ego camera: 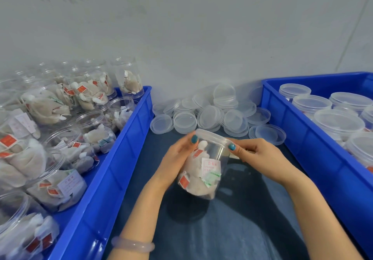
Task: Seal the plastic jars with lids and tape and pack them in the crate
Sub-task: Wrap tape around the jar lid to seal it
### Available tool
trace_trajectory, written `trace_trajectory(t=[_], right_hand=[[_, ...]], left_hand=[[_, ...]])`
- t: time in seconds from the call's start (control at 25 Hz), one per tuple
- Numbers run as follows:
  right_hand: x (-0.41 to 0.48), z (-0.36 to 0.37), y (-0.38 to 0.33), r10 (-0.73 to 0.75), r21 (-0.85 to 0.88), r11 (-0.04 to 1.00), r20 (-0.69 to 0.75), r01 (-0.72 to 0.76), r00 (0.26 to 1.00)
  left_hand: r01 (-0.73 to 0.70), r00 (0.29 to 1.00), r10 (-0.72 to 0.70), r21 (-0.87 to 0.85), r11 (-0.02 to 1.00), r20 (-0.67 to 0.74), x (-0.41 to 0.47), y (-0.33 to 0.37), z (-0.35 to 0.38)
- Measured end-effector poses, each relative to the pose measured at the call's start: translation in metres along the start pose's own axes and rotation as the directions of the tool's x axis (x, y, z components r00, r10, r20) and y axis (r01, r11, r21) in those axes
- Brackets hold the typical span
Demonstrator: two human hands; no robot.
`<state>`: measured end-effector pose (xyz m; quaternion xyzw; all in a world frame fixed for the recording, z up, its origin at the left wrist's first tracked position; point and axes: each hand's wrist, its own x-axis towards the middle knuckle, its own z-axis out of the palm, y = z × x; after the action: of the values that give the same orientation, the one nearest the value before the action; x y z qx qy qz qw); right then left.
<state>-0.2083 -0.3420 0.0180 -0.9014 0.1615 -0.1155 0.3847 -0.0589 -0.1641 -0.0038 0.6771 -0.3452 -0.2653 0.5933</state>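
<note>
The plastic jar (203,171), packed with pale pouches bearing red tags, is held tilted over the dark bench (232,229), its lid (212,135) on. The left hand (177,156) has its grip wrapped round the jar's side, thumb up at the lid. The right hand (256,154) pinches the lid's rim. Just behind lies a heap of loose lids (210,114). The left crate (121,142) holds open jars (60,158), filled. The right crate (298,138) holds lidded jars (339,122). A pale bracelet (132,244) circles the left wrist.
</note>
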Motion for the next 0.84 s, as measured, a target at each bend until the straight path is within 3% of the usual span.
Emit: trace_trajectory(t=[0.12,0.24,0.36,0.48,0.6,0.84], right_hand=[[0.003,0.006,-0.003,0.040,-0.062,0.997,-0.108,-0.047,0.993],[0.004,0.015,-0.006,0.047,-0.128,0.989,-0.183,-0.071,0.982],[0.004,0.015,-0.006,0.031,-0.146,0.988,-0.126,-0.049,0.992],[0.004,0.012,-0.002,-0.024,-0.004,1.000,-0.031,0.024,0.999],[0.003,0.010,-0.001,-0.102,0.150,0.983,-0.059,0.110,0.993],[0.002,0.012,-0.003,-0.197,-0.012,0.979,-0.327,0.204,0.924]], left_hand=[[-0.241,0.927,0.271,0.142,0.960,-0.261,0.002,-0.004,0.006],[-0.208,0.940,0.274,0.297,0.932,-0.203,0.000,-0.005,0.014],[-0.128,0.964,0.219,0.460,0.879,-0.151,-0.001,-0.009,0.018],[-0.096,0.962,0.176,0.344,0.934,-0.210,0.003,-0.010,0.016],[-0.103,0.955,0.132,0.118,0.988,-0.266,0.004,-0.008,0.003],[-0.100,0.973,0.080,-0.084,0.991,-0.217,0.000,-0.001,-0.007]])
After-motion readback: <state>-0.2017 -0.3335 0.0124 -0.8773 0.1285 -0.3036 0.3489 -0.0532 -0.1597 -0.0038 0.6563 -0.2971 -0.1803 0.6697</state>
